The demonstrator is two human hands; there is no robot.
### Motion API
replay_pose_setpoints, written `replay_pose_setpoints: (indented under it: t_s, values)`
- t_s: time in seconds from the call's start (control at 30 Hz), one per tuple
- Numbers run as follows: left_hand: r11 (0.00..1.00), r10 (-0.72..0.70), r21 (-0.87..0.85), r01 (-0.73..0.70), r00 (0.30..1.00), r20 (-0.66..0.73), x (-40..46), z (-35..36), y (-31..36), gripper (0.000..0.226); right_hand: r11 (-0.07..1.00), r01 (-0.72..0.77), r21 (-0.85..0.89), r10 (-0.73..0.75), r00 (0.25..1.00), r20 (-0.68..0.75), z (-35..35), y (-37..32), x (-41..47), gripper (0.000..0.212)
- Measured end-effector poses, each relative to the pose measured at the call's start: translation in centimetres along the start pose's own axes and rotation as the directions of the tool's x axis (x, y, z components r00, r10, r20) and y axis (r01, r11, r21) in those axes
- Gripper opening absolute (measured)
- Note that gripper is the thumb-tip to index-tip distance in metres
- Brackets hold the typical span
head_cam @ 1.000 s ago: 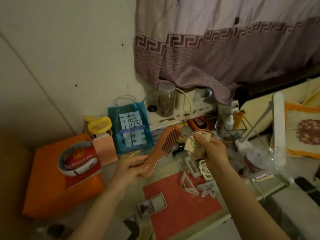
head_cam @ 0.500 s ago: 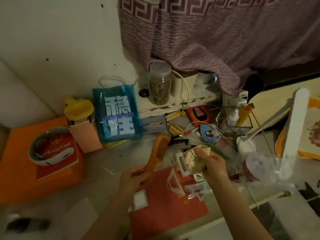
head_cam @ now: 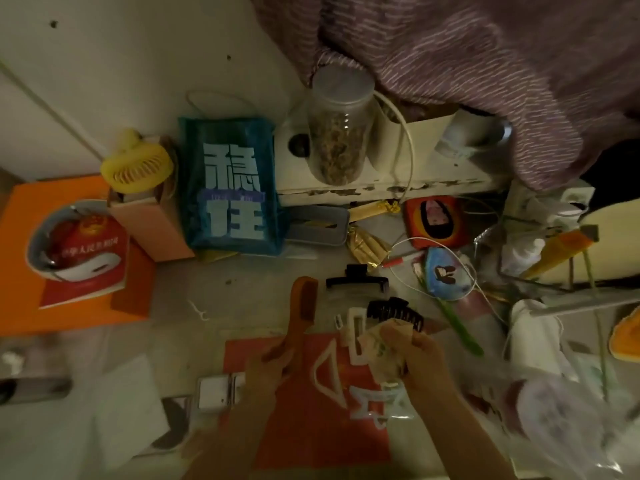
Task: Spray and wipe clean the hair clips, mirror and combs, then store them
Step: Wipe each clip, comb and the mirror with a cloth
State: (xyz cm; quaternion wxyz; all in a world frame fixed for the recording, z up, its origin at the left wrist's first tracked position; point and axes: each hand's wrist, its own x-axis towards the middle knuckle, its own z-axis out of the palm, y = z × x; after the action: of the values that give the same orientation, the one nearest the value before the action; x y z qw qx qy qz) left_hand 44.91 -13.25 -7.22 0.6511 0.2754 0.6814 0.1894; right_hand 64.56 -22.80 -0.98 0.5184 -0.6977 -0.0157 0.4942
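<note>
Orange-brown wooden comb (head_cam: pixel 300 308) is gripped by its handle in the left hand (head_cam: pixel 266 367), teeth facing right. Beside it, the right hand (head_cam: pixel 414 355) pinches a crumpled pale wipe (head_cam: pixel 377 346). Best drawn along the teeth while the handle is held steady.

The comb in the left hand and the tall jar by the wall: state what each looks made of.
Comb: likely wood, smooth orange-brown, matte, in the left hand. Jar: clear plastic or glass, see-through; brownish contents show; pale lid.
</note>
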Motion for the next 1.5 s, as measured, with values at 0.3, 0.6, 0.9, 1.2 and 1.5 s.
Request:
replay_pose_setpoints:
  t_s: [0.3,0.6,0.9,1.2,1.5]
  values:
    - [0.998,-0.035,-0.058,0.033,0.999,-0.033,2.4,1.4,-0.8,0.034,0.999,0.034,-0.005,-0.034,0.999,0.035,0.0,0.7,1.5,0.034]
    - [0.963,0.183,0.222,-0.153,0.975,-0.123,3.0,1.6,-1.6,0.029,0.999,-0.048,-0.007,0.048,0.998,0.032,0.2,1.8,1.7,0.013]
    - [0.862,0.343,0.416,-0.290,0.937,-0.058,3.5,1.7,-2.7,0.030,0.999,-0.038,0.012,0.038,0.999,0.003,-0.4,2.4,1.9,0.006]
    - [0.840,0.401,0.410,-0.354,0.916,-0.029,3.0,1.2,-2.8,0.037,0.999,-0.021,0.033,0.020,0.999,0.026,-0.8,2.6,1.3,0.010]
    - [0.807,0.446,0.458,-0.373,0.893,-0.059,0.6,-4.9,-1.8,0.062,1.000,0.003,-0.014,-0.001,0.995,0.101,1.8,1.6,-0.7,0.012]
